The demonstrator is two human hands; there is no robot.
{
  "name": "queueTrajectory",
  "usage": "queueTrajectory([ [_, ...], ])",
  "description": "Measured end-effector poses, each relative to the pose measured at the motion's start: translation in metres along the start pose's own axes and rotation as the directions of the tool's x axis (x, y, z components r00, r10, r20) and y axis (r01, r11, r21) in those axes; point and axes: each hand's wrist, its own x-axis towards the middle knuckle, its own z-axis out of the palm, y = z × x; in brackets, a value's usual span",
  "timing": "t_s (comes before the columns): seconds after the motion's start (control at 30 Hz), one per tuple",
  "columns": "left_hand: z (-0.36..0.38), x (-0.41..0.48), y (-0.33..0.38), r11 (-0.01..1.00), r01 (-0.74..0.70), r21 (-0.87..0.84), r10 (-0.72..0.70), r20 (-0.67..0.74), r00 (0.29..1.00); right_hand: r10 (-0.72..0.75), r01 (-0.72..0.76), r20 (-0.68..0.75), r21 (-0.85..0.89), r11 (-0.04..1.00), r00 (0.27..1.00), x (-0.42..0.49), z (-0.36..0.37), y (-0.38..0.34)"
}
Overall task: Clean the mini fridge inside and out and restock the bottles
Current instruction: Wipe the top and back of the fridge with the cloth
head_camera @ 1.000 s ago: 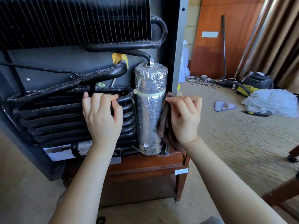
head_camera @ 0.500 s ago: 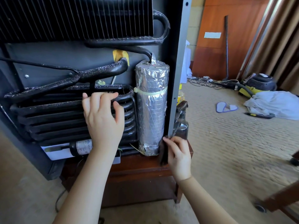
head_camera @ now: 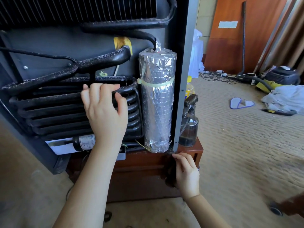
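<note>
Visible body parts comprise the bare left hand (head_camera: 105, 112) with its bare left forearm (head_camera: 85, 186), and the bare right hand (head_camera: 186, 171) with its bare right forearm (head_camera: 209, 213). Both forearms are slender and smooth, uncovered along their whole visible length to the lower frame edge, and each narrows to an uncovered wrist. The fingers (head_camera: 107, 87) of both hands are slim with rounded tips; whether the faint mark on a right-hand finger is a ring cannot be determined.
</note>
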Motion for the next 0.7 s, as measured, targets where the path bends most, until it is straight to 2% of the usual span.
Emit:
queueTrajectory([
  [0.13,-0.001,-0.001,-0.002,1.000,-0.019,0.002,0.019,0.005,1.000,0.019,-0.006,-0.236,0.053,0.999,0.972,0.039,-0.013,-0.023],
  [0.2,-0.001,-0.001,-0.002,1.000,-0.023,-0.001,0.023,-0.003,1.000,0.034,-0.011,-0.266,0.089,0.996,0.963,0.056,-0.015,-0.027],
  [0.37,0.001,-0.002,-0.002,1.000,-0.013,-0.005,0.013,-0.024,1.000,-0.024,0.029,-0.091,0.056,0.998,0.996,0.033,-0.006,-0.004],
  [0.5,0.002,-0.002,-0.001,1.000,-0.007,-0.002,0.007,-0.020,1.000,0.116,-0.115,0.066,-0.018,0.993,0.991,-0.005,0.002,0.022],
  [0.57,0.001,-0.003,-0.002,1.000,-0.019,0.004,0.019,-0.010,1.000,0.157,-0.157,0.065,-0.004,0.988,0.985,-0.006,0.004,0.021],
  [0.7,0.001,-0.004,-0.003,1.000,-0.031,0.006,0.031,-0.009,0.999,0.142,-0.138,-0.040,0.085,0.987,0.989,0.003,0.001,0.005],
])
